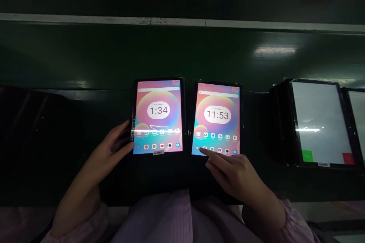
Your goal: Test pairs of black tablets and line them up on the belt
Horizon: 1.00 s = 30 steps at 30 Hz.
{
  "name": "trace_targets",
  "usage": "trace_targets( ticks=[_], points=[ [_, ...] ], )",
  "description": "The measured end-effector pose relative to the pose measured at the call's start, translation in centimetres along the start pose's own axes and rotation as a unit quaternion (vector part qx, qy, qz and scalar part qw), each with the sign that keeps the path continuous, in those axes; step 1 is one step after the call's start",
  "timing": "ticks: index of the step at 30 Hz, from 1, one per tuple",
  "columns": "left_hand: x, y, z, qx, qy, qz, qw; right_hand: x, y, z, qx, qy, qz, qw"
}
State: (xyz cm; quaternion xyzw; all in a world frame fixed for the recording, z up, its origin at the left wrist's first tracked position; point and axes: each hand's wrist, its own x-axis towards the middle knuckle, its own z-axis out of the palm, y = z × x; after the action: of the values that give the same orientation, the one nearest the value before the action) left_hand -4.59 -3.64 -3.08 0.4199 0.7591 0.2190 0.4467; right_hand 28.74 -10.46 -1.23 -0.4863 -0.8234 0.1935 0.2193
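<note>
Two lit tablets lie side by side on the dark work surface. The left tablet (158, 121) shows 1:34, with a small label at its bottom edge. The right tablet (217, 121) shows 11:53. My left hand (114, 146) holds the left tablet by its lower left edge, thumb at the front corner; its other fingers are partly hidden in shadow. My right hand (232, 167) has its index finger stretched out onto the lower left of the right tablet's screen, by the bottom icon row. Its other fingers are curled, with nothing seen in them.
At the right stands a stack of tablets (321, 117), the top one with a pale screen and green and red corner squares. Another pale-screened tablet (358, 110) is cut off beside it. Dark objects (28, 121) lie at the left. A light metal strip (176, 21) crosses behind.
</note>
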Motion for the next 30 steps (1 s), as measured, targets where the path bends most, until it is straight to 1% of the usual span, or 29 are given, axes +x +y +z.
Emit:
trace_targets(
  ticks=[2, 4, 7, 10, 12, 17, 22, 26, 30],
  points=[
    [0.0, -0.3, -0.2, 0.002, -0.028, 0.015, 1.0, 0.3, -0.2, 0.2, -0.005, -0.009, -0.008, 1.0],
    [0.0, -0.7, -0.3, 0.005, -0.042, 0.026, 0.999, 0.5, -0.3, 0.3, -0.014, -0.02, -0.01, 1.0],
    [0.2, -1.3, -0.3, 0.011, -0.039, 0.047, 0.998, 0.8, -0.3, 0.3, -0.023, -0.029, -0.009, 0.999],
    [0.5, -1.9, -0.2, 0.021, -0.029, 0.083, 0.996, 0.8, -0.2, 0.0, -0.002, -0.016, -0.013, 1.0],
    [0.7, -2.3, -0.2, 0.018, -0.026, 0.095, 0.995, 0.8, -0.1, -0.2, 0.013, -0.003, -0.015, 1.0],
    [0.8, -2.2, -0.3, 0.004, -0.033, 0.083, 0.996, 0.8, 0.0, -0.6, 0.021, 0.016, -0.015, 1.0],
    [0.5, -1.7, -0.3, 0.018, -0.033, 0.082, 0.996, 0.8, 0.1, -0.6, 0.02, 0.022, -0.017, 0.999],
    [0.5, -1.4, -0.3, 0.031, -0.04, 0.069, 0.996, 0.9, 0.2, -0.7, 0.015, 0.022, -0.013, 1.0],
    [0.3, -1.1, -0.3, 0.045, -0.03, 0.057, 0.997, 0.8, 0.3, -0.6, 0.017, 0.025, -0.012, 0.999]
  ],
)
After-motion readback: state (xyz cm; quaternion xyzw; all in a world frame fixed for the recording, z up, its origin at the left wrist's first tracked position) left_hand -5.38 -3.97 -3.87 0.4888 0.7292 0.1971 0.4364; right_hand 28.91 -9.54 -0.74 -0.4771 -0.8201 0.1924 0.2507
